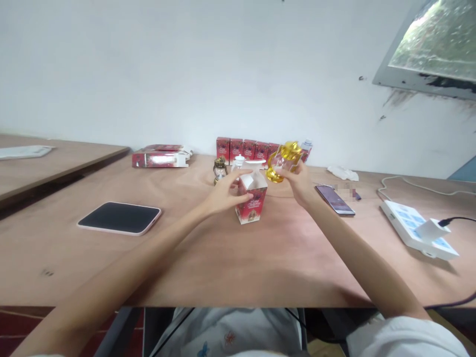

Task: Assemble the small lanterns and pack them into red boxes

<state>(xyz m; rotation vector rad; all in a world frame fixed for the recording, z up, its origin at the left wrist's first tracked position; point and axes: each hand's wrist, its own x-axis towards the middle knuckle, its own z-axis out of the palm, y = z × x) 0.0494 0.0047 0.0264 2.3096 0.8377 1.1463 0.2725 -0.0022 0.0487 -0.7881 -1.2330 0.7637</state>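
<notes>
The left hand (223, 194) is resting its curled fingers against the side of a small red box (252, 198) with its top flaps open, which is standing upright near the middle of the wooden table (223, 258), toward the far edge. The right hand (297, 182) is gripping a gold lantern (283, 159), tilted, just above and beside the box. A darker lantern (219, 169) is sitting behind the left hand. A row of red boxes (247, 148) is lining the far edge, apparently closed. A black pad (119, 217) is lying toward the left edge, a phone (335, 199) to the right.
</notes>
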